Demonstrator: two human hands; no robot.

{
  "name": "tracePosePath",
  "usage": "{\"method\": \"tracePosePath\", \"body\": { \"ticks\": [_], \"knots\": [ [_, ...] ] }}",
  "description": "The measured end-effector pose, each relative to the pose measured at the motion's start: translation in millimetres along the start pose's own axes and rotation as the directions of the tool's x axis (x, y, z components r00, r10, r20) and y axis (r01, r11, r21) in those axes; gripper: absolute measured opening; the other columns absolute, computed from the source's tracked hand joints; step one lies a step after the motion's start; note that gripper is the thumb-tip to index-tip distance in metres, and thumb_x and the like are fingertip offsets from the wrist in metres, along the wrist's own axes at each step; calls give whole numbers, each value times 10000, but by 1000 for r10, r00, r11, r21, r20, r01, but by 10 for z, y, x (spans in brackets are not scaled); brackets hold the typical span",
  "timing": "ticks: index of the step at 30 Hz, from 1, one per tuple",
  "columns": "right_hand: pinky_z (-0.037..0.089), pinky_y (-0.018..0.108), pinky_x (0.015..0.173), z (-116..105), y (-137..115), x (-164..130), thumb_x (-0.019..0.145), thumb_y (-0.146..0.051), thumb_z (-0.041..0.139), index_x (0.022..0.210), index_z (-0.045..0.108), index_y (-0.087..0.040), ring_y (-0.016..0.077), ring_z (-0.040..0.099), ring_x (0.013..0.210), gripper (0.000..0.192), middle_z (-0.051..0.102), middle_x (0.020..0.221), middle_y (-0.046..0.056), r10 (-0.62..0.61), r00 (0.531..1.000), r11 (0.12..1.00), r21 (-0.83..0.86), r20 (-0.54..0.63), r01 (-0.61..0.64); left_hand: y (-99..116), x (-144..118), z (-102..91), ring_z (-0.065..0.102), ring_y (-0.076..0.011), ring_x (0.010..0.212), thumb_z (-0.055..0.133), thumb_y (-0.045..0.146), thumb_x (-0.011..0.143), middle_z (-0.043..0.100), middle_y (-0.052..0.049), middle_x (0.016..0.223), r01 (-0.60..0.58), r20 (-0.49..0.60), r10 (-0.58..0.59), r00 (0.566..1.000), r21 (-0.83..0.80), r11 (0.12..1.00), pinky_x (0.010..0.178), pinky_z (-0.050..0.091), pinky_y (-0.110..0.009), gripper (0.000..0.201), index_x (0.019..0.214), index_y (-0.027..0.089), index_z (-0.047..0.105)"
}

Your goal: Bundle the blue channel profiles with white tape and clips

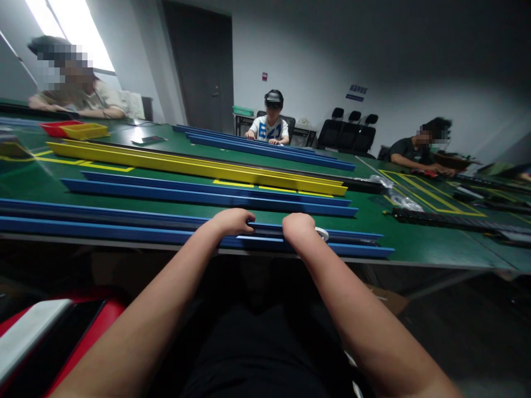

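Two long blue rails [365,250] lie side by side along the table's near edge, with a dark strip [269,229] between them. Over them, my left hand [233,222] is curled, thumb and fingers pointing down toward the strip; what its fingertips pinch is hidden. A little to the right, my right hand [298,226] is closed, its fingers mostly hidden behind its back. A white ring, apparently a tape roll [322,234], sticks out at that hand's right side and seems held in it.
Beyond lie more blue rails [207,198], a yellow rail [199,168], and red [62,128] and yellow trays [86,131] on the green table [435,246]. Clear plastic wrap [404,198] and a dark strip [452,219] lie right. Three people sit around. A red stool [103,312] stands lower left.
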State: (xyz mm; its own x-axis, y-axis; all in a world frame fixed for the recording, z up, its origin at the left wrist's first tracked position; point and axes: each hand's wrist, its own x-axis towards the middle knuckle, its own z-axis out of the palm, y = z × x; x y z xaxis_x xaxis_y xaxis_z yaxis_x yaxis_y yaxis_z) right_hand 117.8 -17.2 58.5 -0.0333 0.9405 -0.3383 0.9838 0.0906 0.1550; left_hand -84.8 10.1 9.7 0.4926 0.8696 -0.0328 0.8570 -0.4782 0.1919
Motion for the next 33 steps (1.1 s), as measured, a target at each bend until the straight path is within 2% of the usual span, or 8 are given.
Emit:
{"method": "tracePosePath", "body": {
  "ticks": [5, 8, 14, 18, 23, 28, 33],
  "knots": [
    [511, 368, 910, 29, -18, 62, 798, -208, 649, 1146, 690, -88, 284, 602, 1150, 370, 630, 1199, 243, 51, 999, 999, 11, 17, -51, 36, 71, 13, 578, -188, 675, 557, 488, 710, 693, -23, 779, 13, 43, -14, 999, 12, 1000, 578, 347, -280, 299, 868, 266, 679],
    [502, 374, 928, 46, -18, 81, 806, -196, 650, 1149, 689, -94, 284, 589, 1168, 360, 619, 1222, 240, 56, 998, 998, 39, 16, -56, 134, 126, 14, 599, -202, 689, 570, 502, 706, 704, -42, 799, 19, 55, -21, 998, 35, 999, 572, 368, -281, 319, 875, 256, 683],
    [498, 385, 942, 57, -18, 116, 835, -180, 620, 1153, 691, -122, 278, 589, 1171, 331, 606, 1254, 219, 78, 997, 994, 75, 16, -79, 593, 374, 69, 649, -218, 793, 588, 494, 729, 736, -68, 912, -93, 36, 91, 995, 59, 994, 637, 435, -272, 337, 932, 251, 703],
    [514, 366, 916, 58, -10, 136, 868, -189, 576, 1173, 678, -110, 271, 597, 1159, 332, 612, 1243, 220, 100, 995, 990, 94, 23, -102, 831, 557, 140, 668, -236, 846, 570, 402, 767, 740, -108, 988, -142, 77, 141, 987, 8, 990, 677, 463, -286, 303, 943, 214, 729],
    [517, 362, 909, 76, 0, 111, 887, -219, 557, 1193, 665, -104, 269, 600, 1156, 344, 608, 1241, 230, 109, 994, 987, 116, 18, -110, 855, 558, 178, 670, -235, 839, 541, 362, 791, 747, -93, 975, -140, 61, 141, 988, -18, 990, 727, 478, -300, 313, 999, 235, 738],
    [515, 371, 910, 67, 5, 61, 885, -235, 561, 1177, 674, -100, 272, 605, 1149, 341, 617, 1223, 236, 102, 995, 988, 116, 15, -103, 842, 507, 159, 661, -212, 770, 551, 371, 783, 748, -85, 873, -128, 79, 132, 988, -48, 991, 692, 472, -280, 294, 936, 217, 749],
    [514, 366, 912, 35, -44, 45, 877, -225, 574, 1181, 671, -93, 275, 594, 1164, 346, 620, 1220, 236, 99, 995, 990, 99, 1, -99, 819, 513, 161, 667, -234, 807, 563, 316, 777, 747, -103, 924, -131, 47, 134, 990, -59, 990, 707, 478, -298, 247, 909, 211, 743]
  ]
}}
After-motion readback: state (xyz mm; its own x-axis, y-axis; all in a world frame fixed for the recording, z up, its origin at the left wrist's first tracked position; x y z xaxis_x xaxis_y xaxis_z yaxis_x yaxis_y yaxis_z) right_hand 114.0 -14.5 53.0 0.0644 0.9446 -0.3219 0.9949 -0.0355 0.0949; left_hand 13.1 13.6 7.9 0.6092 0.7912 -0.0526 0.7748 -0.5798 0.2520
